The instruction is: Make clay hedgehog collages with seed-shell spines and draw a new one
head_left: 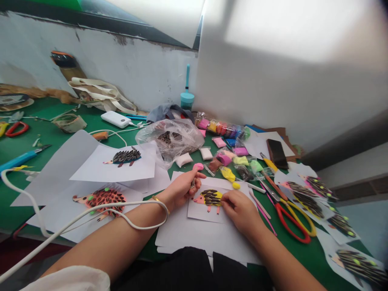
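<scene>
A small white sheet (197,213) lies before me with a clay hedgehog picture (211,198): pink face and legs, yellow body, rows of dark sunflower seeds. My left hand (185,189) is turned palm up left of it, fingers curled around what look like a few sunflower seeds (192,184). At the hedgehog's right edge, my right hand (241,207) pinches its thumb and finger together against the yellow body; anything between the fingertips is hidden. Beyond the left hand sits a pink clay lump (198,166), and a yellow clay ball (236,185) lies above the sheet.
A plastic bag of sunflower seeds (171,139) and several clay packets (241,151) stand behind. Red-and-yellow scissors (292,224) and clay tools (263,214) lie at right. Finished hedgehog sheets flank both sides. A white cable (91,216) passes over my left forearm.
</scene>
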A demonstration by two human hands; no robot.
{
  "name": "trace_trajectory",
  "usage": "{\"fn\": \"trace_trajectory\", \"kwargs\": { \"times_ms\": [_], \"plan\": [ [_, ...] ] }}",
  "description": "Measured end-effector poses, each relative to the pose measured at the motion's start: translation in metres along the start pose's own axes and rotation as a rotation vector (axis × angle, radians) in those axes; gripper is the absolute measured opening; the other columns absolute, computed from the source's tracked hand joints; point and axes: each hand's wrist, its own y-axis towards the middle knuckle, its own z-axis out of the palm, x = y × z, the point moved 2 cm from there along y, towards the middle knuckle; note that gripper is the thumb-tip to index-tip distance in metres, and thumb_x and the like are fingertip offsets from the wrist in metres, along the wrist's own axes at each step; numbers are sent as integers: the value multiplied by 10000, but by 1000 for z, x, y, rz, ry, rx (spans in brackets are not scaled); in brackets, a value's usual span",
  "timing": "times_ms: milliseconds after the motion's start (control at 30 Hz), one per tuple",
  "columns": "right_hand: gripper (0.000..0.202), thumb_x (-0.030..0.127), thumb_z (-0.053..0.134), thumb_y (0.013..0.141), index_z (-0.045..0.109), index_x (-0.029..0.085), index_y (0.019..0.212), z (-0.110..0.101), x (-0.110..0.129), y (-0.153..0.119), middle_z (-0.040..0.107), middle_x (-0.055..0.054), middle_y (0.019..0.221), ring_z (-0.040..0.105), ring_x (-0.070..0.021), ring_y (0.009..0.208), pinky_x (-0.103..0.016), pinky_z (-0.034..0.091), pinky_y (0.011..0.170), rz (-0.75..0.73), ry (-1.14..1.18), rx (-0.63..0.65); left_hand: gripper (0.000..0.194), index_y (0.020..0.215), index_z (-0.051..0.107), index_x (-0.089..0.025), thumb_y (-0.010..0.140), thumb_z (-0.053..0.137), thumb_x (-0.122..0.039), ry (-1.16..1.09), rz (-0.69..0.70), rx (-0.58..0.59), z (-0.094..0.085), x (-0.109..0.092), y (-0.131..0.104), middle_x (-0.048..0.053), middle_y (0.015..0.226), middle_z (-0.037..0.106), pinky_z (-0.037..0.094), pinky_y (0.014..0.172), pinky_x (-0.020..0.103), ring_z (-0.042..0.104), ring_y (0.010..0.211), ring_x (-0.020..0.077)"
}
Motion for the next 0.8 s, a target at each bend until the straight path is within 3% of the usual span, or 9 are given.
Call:
{"fn": "trace_trajectory", "kwargs": {
  "times_ms": [400,600,800],
  "plan": [
    [132,161,527,866,616,213,783,2,0,1,638,-37,786,584,-207,782,-340,465,710,-20,-9,-10,514,1005,598,-126,857,510,-610,-50,-7,21,0,2,0,-34,647,513,146,371,172,284,374,19],
    [75,192,555,855,625,210,875,-7,0,-1,631,-41,815,583,-206,784,-343,473,708,-19,16,-20,500,1010,572,-131,888,455,-601,-186,-96,112,3,-3,-5,-21,671,516,117,369,164,271,377,19],
    [137,206,529,898,660,220,937,-24,21,8,624,-54,843,585,-211,819,-344,474,719,-118,64,-114,651,1090,567,-140,869,346,-711,-94,-134,261,11,-5,-16,20,721,587,162,381,171,264,366,17]
  ]
}}
